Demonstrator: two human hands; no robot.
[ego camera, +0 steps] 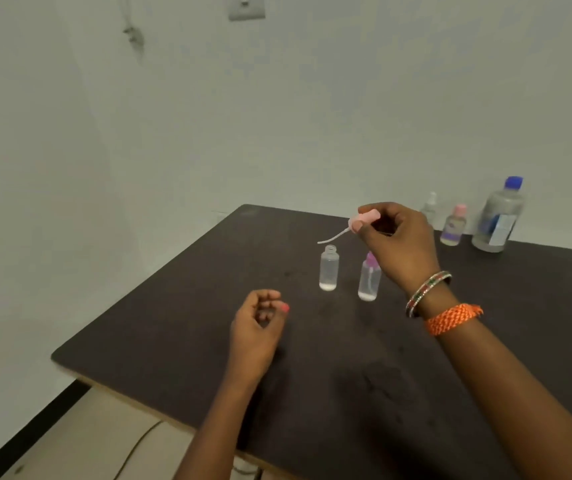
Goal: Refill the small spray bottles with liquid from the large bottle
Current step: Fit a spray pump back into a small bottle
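Observation:
Two small clear spray bottles stand mid-table on the dark table (173,341). The left bottle (329,268) has no top and holds a little liquid at its bottom. The right bottle (369,280) still wears its pink spray top. My right hand (395,237) is raised above them and pinches a pink spray top (364,218), whose thin dip tube hangs down to the left over the open bottle. My left hand (256,327) hovers nearer me, fingers loosely curled, holding nothing. The large bottle (499,216) with a blue cap stands at the far right edge.
Next to the large bottle stand a small pink-capped bottle (454,225) and a clear one (429,207) behind my right hand. White walls close in behind and to the left. The table's left and near edges drop to a tiled floor with a cable (139,448).

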